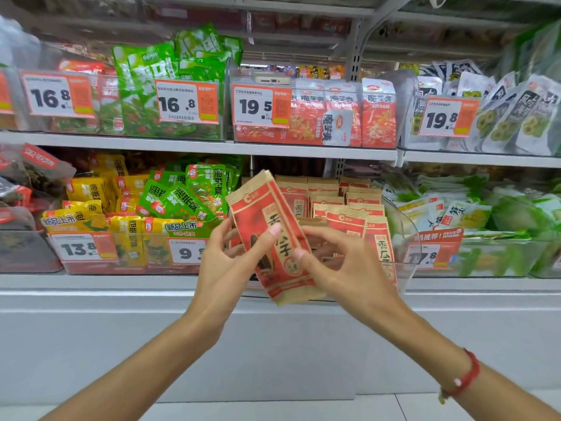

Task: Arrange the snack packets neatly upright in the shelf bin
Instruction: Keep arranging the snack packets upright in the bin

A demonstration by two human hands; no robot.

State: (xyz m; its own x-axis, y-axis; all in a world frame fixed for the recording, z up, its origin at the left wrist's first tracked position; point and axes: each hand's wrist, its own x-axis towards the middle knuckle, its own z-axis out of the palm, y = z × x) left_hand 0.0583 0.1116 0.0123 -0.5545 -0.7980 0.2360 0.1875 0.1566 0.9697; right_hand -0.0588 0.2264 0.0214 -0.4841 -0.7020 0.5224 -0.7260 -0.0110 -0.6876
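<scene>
A small stack of red and kraft-brown snack packets is held tilted in front of the lower shelf. My left hand grips the stack from the left, thumb on its face. My right hand pinches its right edge with thumb and fingers. Behind them a clear shelf bin holds more of the same brown and red packets, standing upright in rows. The bin's front left part is hidden by my hands.
Neighbouring clear bins hold yellow and green packets on the left and pale green packets on the right. An upper shelf carries green, red and white packets with orange price tags. Below the shelves is a white base panel.
</scene>
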